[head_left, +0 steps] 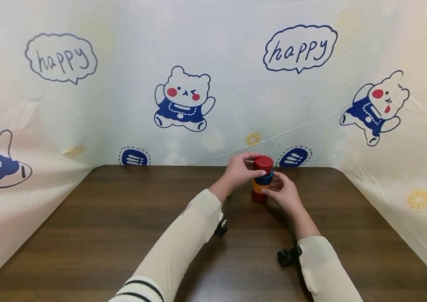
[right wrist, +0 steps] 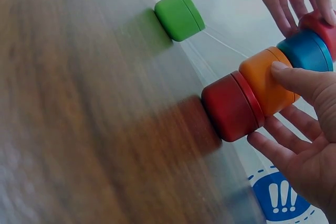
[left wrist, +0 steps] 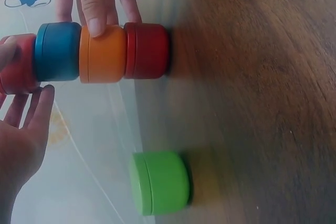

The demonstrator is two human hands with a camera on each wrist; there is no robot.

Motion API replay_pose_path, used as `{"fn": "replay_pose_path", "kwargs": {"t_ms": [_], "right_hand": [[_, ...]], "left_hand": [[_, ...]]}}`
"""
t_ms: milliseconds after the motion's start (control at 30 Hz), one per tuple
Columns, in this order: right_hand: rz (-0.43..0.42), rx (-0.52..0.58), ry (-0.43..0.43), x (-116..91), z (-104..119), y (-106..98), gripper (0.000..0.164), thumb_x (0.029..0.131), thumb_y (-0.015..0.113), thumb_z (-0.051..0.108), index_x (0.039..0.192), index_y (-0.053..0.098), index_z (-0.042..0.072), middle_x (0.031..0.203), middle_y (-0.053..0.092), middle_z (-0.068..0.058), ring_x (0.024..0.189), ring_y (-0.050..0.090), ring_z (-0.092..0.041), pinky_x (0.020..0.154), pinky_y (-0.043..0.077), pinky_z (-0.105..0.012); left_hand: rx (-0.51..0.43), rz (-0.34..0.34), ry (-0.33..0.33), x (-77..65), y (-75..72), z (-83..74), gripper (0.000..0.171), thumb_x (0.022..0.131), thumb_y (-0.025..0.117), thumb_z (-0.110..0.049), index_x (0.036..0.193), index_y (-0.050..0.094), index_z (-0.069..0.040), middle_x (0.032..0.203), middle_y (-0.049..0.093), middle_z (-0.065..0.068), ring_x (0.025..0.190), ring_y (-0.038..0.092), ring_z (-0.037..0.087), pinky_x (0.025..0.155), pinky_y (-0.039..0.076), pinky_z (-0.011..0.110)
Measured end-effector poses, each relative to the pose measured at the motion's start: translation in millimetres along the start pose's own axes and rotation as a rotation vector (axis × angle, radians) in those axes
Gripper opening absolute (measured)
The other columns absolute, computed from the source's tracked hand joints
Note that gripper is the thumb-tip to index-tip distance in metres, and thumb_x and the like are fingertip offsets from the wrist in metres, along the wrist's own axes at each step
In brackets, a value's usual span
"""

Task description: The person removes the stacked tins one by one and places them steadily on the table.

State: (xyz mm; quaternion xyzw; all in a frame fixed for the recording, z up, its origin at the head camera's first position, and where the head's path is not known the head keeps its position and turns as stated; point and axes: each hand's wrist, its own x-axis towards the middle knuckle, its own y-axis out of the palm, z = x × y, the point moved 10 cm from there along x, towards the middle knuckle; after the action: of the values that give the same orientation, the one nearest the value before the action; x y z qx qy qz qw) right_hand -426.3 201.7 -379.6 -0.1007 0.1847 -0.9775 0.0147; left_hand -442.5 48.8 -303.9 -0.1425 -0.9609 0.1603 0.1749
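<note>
A column of small round lidded jars stands upright on the table. Its bottom red jar (left wrist: 149,51) carries an orange jar (left wrist: 103,53), then a blue jar (left wrist: 59,51), with a second red jar (head_left: 263,163) on top. My left hand (head_left: 239,170) holds that top red jar between thumb and fingers. Lower down, my right hand (head_left: 285,193) grips the orange jar, its thumb (right wrist: 281,67) on the near side and its fingers behind the column. A green jar (left wrist: 163,183) stands apart to the left, mostly hidden behind my left wrist in the head view.
The brown wooden table (head_left: 122,235) ends at a printed cloth backdrop (head_left: 236,109) close behind the jars. Cloth also hangs along both sides. Black wrist cameras sit under my left sleeve (head_left: 194,226) and beside my right sleeve (head_left: 322,264).
</note>
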Motion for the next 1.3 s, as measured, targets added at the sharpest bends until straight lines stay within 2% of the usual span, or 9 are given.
{"fn": "replay_pose_path", "kwargs": {"t_ms": [567, 833, 1000, 1300], "right_hand": [[0.007, 0.001, -0.001, -3.5, 4.4, 1.2, 0.069, 0.085, 0.077, 0.011, 0.144, 0.042, 0.008, 0.136, 0.052, -0.022, 0.122, 0.052, -0.040, 0.102, 0.042, -0.053], [0.002, -0.018, 0.013, -1.9, 0.8, 0.5, 0.066, 0.084, 0.077, 0.011, 0.142, 0.044, 0.009, 0.135, 0.053, -0.021, 0.122, 0.053, -0.038, 0.102, 0.042, -0.052], [0.000, -0.024, 0.005, -1.4, -0.6, 0.1, 0.065, 0.084, 0.077, 0.011, 0.141, 0.045, 0.008, 0.134, 0.054, -0.021, 0.122, 0.053, -0.039, 0.102, 0.043, -0.053], [-0.004, -0.037, 0.007, -1.1, -0.7, -0.1, 0.066, 0.084, 0.078, 0.012, 0.141, 0.045, 0.009, 0.134, 0.054, -0.020, 0.121, 0.054, -0.038, 0.101, 0.044, -0.052]], "left_hand": [[-0.080, -0.018, -0.028, -12.9, -20.6, 3.8, 0.054, 0.081, 0.081, -0.015, 0.131, 0.062, -0.016, 0.123, 0.064, 0.002, 0.109, 0.062, 0.020, 0.086, 0.054, 0.030], [-0.138, 0.020, -0.066, -16.6, -28.9, 10.2, 0.054, 0.078, 0.084, -0.015, 0.128, 0.064, -0.022, 0.120, 0.064, -0.002, 0.110, 0.060, 0.020, 0.086, 0.055, 0.032], [-0.171, 0.047, -0.081, -20.1, -31.3, 14.5, 0.056, 0.078, 0.084, -0.014, 0.129, 0.063, -0.019, 0.122, 0.064, 0.000, 0.112, 0.060, 0.022, 0.088, 0.054, 0.033], [-0.195, 0.037, -0.093, -29.8, -36.6, 20.8, 0.058, 0.077, 0.083, -0.011, 0.130, 0.063, -0.019, 0.125, 0.062, 0.000, 0.115, 0.057, 0.023, 0.089, 0.054, 0.035]]}}
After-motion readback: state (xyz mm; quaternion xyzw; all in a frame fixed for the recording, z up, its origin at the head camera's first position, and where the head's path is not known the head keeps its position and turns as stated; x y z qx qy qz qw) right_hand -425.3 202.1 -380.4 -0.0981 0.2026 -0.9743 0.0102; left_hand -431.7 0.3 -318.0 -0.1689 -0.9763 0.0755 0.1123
